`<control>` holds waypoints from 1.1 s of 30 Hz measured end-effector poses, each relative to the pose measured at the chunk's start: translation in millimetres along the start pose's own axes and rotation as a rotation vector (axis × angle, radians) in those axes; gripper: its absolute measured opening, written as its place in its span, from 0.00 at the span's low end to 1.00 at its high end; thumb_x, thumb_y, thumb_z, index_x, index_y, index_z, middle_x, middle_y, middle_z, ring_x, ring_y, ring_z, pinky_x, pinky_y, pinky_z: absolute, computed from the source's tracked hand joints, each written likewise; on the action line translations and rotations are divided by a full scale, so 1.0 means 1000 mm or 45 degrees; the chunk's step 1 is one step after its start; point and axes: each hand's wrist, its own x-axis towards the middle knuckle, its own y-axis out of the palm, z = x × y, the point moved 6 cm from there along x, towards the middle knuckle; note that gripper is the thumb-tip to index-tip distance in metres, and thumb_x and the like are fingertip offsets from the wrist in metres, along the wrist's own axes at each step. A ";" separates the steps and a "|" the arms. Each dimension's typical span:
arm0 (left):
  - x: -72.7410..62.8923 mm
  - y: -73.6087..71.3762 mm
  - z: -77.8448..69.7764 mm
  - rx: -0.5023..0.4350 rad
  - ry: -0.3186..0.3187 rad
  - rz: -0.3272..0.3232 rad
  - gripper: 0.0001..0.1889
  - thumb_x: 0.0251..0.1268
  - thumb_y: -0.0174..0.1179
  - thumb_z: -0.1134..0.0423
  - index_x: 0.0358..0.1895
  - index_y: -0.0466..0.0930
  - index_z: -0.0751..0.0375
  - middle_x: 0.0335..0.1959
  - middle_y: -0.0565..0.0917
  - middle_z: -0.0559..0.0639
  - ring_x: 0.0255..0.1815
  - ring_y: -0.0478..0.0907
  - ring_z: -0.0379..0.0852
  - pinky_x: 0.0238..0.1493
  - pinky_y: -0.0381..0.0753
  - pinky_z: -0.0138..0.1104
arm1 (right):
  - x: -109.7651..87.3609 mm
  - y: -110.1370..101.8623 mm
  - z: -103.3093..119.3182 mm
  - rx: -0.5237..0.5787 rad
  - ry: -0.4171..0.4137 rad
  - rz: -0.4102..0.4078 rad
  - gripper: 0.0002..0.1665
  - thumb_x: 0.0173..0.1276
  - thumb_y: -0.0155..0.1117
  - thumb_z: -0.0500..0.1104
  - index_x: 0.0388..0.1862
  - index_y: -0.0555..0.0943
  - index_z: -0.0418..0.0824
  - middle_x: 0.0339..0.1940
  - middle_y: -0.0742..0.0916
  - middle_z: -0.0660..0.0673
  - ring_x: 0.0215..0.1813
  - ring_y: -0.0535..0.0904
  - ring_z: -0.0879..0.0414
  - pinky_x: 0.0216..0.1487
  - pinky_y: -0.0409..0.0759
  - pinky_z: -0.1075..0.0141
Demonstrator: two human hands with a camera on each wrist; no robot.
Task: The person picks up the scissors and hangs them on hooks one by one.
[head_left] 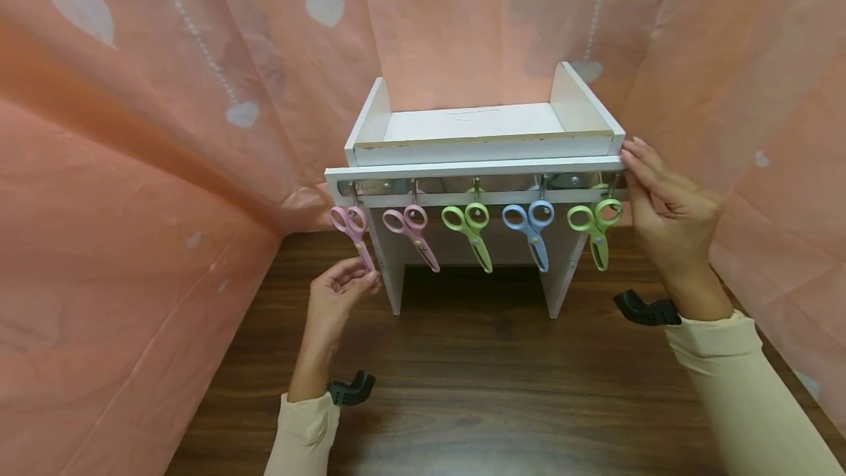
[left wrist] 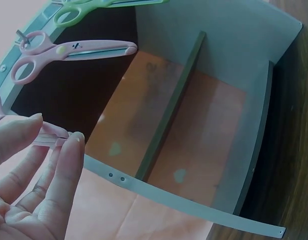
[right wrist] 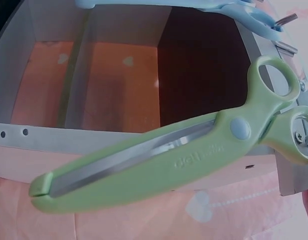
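Note:
Five children's scissors hang by their handles from hooks on a white rack [head_left: 476, 167]. My left hand [head_left: 340, 289] pinches the blade tip of the leftmost pink scissors [head_left: 360, 242], whose handle is still on its hook. To its right hang a second pair of pink scissors [head_left: 418, 237], green scissors [head_left: 477, 236] and blue scissors [head_left: 534, 232]. Another pair of green scissors [head_left: 598, 232] hangs at the right end and looms large in the right wrist view. Fingers and thumb of my right hand [head_left: 677, 219] hold the right end of the rack.
An open white tray-like top [head_left: 588, 101] forms the back of the rack, above two side legs [head_left: 562, 270]. It stands on a dark wooden surface [head_left: 476, 380]. Pink cloth [head_left: 158, 300] with white hearts surrounds it at the back and sides.

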 end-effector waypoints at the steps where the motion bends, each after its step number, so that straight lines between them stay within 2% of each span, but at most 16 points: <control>1: 0.001 0.001 0.001 0.005 -0.006 0.007 0.18 0.63 0.69 0.72 0.54 0.79 0.77 0.38 0.88 0.57 0.37 0.87 0.48 0.45 0.87 0.42 | 0.000 -0.001 0.000 0.000 -0.001 0.000 0.13 0.59 0.68 0.20 0.41 0.89 0.29 0.46 0.88 0.30 0.56 0.85 0.42 0.62 0.79 0.55; 7: 0.014 0.008 0.004 0.044 -0.015 0.038 0.17 0.64 0.70 0.69 0.53 0.81 0.74 0.39 0.88 0.56 0.38 0.88 0.49 0.47 0.87 0.46 | 0.001 -0.005 0.007 -0.003 0.004 0.009 0.12 0.60 0.68 0.21 0.42 0.88 0.28 0.47 0.88 0.30 0.57 0.85 0.41 0.63 0.78 0.56; 11: 0.021 0.013 0.007 0.055 -0.016 0.059 0.16 0.65 0.69 0.69 0.52 0.81 0.74 0.38 0.88 0.56 0.37 0.88 0.48 0.46 0.87 0.45 | 0.003 -0.005 0.019 -0.047 0.006 0.032 0.12 0.60 0.67 0.22 0.43 0.88 0.27 0.48 0.88 0.30 0.58 0.85 0.42 0.63 0.78 0.58; 15: 0.023 0.016 0.011 0.079 -0.019 0.081 0.17 0.65 0.69 0.68 0.53 0.81 0.75 0.38 0.88 0.58 0.36 0.88 0.48 0.44 0.88 0.43 | 0.002 -0.005 0.029 -0.115 0.012 0.073 0.13 0.63 0.67 0.25 0.47 0.87 0.28 0.51 0.87 0.30 0.59 0.84 0.47 0.64 0.78 0.61; 18: 0.020 0.016 0.013 0.142 0.000 0.066 0.18 0.65 0.70 0.67 0.54 0.81 0.74 0.39 0.87 0.59 0.37 0.88 0.54 0.41 0.88 0.40 | -0.004 -0.007 0.030 -0.158 0.020 0.120 0.16 0.66 0.65 0.29 0.52 0.85 0.29 0.55 0.86 0.32 0.62 0.82 0.48 0.65 0.76 0.65; 22: 0.012 0.009 0.014 0.219 0.056 -0.020 0.17 0.64 0.71 0.66 0.54 0.83 0.69 0.40 0.87 0.61 0.36 0.88 0.60 0.37 0.87 0.36 | -0.015 -0.006 0.022 -0.182 0.026 0.178 0.18 0.71 0.64 0.35 0.58 0.83 0.31 0.61 0.84 0.36 0.64 0.80 0.47 0.63 0.76 0.70; 25: 0.005 0.003 0.014 0.264 0.097 -0.061 0.18 0.64 0.71 0.67 0.55 0.83 0.67 0.42 0.87 0.64 0.34 0.88 0.54 0.37 0.86 0.34 | -0.023 -0.007 0.018 -0.182 0.020 0.193 0.19 0.73 0.64 0.39 0.60 0.83 0.32 0.63 0.83 0.37 0.65 0.80 0.47 0.61 0.77 0.72; 28: -0.001 0.000 0.014 0.343 0.144 -0.055 0.19 0.64 0.71 0.66 0.57 0.83 0.65 0.43 0.87 0.64 0.32 0.87 0.43 0.38 0.85 0.31 | -0.031 -0.009 0.024 -0.190 0.013 0.189 0.20 0.74 0.64 0.41 0.59 0.83 0.31 0.62 0.83 0.35 0.64 0.81 0.49 0.60 0.77 0.73; 30: -0.006 -0.002 0.012 0.415 0.180 -0.051 0.19 0.64 0.71 0.65 0.57 0.84 0.63 0.42 0.88 0.63 0.32 0.86 0.40 0.38 0.83 0.29 | -0.035 -0.011 0.031 -0.199 0.012 0.180 0.21 0.75 0.64 0.43 0.59 0.83 0.30 0.62 0.83 0.34 0.63 0.82 0.51 0.60 0.77 0.74; 33: -0.013 -0.004 0.008 0.532 0.231 -0.059 0.18 0.63 0.72 0.63 0.56 0.85 0.61 0.40 0.88 0.58 0.32 0.86 0.40 0.36 0.83 0.28 | -0.041 -0.014 0.044 -0.221 -0.001 0.170 0.23 0.75 0.64 0.46 0.58 0.82 0.28 0.61 0.83 0.32 0.63 0.81 0.52 0.62 0.76 0.73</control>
